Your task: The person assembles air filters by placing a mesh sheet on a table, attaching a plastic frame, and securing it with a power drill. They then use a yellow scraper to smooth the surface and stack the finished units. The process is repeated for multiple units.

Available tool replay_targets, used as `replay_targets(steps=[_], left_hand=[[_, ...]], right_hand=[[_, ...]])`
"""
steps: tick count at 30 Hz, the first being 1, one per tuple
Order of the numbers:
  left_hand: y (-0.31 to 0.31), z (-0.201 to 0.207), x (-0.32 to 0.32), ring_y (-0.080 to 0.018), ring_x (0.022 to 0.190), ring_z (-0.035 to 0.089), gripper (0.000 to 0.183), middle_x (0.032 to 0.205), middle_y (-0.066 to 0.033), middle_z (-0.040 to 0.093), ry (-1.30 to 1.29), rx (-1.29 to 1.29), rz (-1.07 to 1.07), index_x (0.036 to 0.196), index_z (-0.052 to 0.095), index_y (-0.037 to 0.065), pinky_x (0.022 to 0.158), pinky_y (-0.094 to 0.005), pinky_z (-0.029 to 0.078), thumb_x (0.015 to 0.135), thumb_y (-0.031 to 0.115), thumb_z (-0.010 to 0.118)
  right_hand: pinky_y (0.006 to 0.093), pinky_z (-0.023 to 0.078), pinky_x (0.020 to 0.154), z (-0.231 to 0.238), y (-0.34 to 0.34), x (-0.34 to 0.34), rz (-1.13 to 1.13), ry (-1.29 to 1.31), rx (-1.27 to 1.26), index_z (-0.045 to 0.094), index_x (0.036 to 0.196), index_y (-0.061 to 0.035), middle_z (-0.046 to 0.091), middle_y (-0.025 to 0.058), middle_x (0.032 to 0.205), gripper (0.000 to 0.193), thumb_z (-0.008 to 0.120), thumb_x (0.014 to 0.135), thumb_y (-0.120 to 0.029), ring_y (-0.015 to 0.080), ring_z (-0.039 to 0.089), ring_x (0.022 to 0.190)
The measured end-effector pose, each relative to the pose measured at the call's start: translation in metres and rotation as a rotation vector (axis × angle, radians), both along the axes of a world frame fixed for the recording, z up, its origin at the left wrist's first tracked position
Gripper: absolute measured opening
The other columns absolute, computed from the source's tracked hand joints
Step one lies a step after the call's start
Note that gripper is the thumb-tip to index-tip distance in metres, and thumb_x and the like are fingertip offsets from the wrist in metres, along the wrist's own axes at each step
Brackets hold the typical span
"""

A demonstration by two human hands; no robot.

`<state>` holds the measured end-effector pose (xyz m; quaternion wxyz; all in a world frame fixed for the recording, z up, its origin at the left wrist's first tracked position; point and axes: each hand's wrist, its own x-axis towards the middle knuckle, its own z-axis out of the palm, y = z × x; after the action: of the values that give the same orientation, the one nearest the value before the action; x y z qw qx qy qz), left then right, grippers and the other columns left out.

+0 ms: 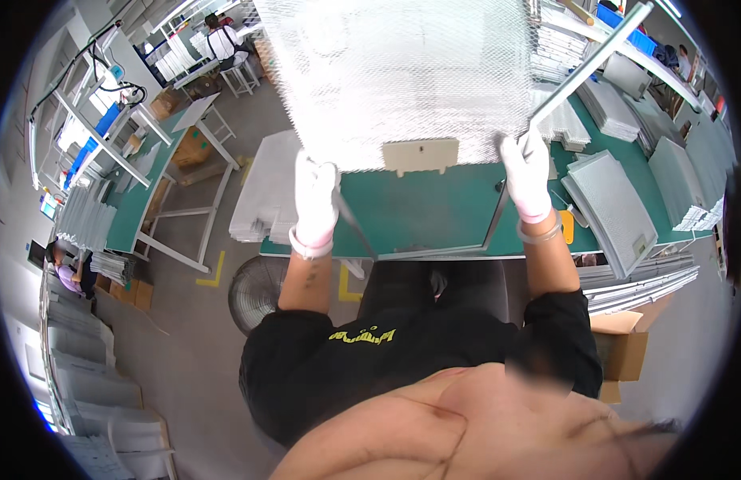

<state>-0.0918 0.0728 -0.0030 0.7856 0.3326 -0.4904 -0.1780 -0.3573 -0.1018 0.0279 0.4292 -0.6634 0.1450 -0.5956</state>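
I hold up a silver mesh panel (402, 80) in front of me, with a small beige plate (421, 156) on its near edge. My left hand (315, 196), in a white glove, is closed on the panel's near left corner. At the near right corner, my white-gloved right hand (526, 176) is closed on the panel, beside a long pale metal strip (590, 68) that slants up to the right. Below the panel, a thin grey metal frame (492, 220) shows over the green tabletop (418, 208). The panel hides the far part of this frame.
Finished-looking mesh panels (610, 208) lie on the table at right, with more stacks behind. A pale stack (266, 188) stands left. On the floor are a round fan (258, 292) and a cardboard box (626, 356). Another green bench (150, 172) stands further left; people sit in the background.
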Motion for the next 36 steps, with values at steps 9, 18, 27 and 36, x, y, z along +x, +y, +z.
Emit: replay_targets(steps=[9, 18, 27, 36], left_hand=[[-0.084, -0.006, -0.005, -0.0009, 0.070, 0.041, 0.016, 0.082, 0.0075, 0.051, -0.092, 0.191, 0.170, 0.112, 0.065, 0.000, 0.063, -0.0192, 0.037, 0.096, 0.002, 0.061], [-0.084, -0.007, -0.004, -0.0006, 0.064, 0.042, 0.015, 0.071, 0.0075, 0.050, -0.140, 0.196, 0.125, 0.084, 0.056, 0.004, 0.057, -0.0198, 0.037, 0.092, 0.000, 0.068], [-0.073, -0.019, -0.022, -0.0008, 0.070, 0.049, 0.017, 0.083, 0.0040, 0.062, -0.181, 0.187, 0.176, 0.111, 0.065, -0.001, 0.061, -0.0201, 0.042, 0.094, -0.001, 0.063], [-0.069, -0.106, -0.013, -0.0108, 0.096, 0.063, 0.032, 0.105, -0.0055, 0.069, -0.220, 0.442, 0.012, 0.121, 0.062, -0.003, 0.086, -0.0278, 0.051, 0.090, 0.004, 0.065]], right_hand=[[0.0203, 0.030, 0.051, -0.044, -0.049, -0.013, -0.247, -0.003, -0.031, 0.056, 0.087, -0.0040, 0.037, -0.0090, 0.063, 0.026, 0.077, 0.091, -0.017, 0.0010, 0.032, 0.059], [0.0189, 0.033, 0.055, -0.055, -0.043, -0.016, -0.188, -0.103, 0.040, 0.066, 0.099, -0.0026, 0.043, -0.0096, 0.068, 0.014, 0.074, 0.092, -0.010, 0.0006, 0.036, 0.063], [0.0192, 0.037, 0.059, -0.062, -0.044, -0.020, -0.166, -0.028, 0.095, 0.064, 0.101, -0.0017, 0.050, -0.0068, 0.073, 0.011, 0.070, 0.093, -0.006, 0.0012, 0.041, 0.065], [0.0285, 0.049, 0.093, -0.132, -0.037, -0.033, 0.075, 0.211, 0.258, 0.057, 0.128, 0.0045, 0.068, 0.0072, 0.116, 0.035, 0.063, 0.095, -0.006, 0.0120, 0.062, 0.104]])
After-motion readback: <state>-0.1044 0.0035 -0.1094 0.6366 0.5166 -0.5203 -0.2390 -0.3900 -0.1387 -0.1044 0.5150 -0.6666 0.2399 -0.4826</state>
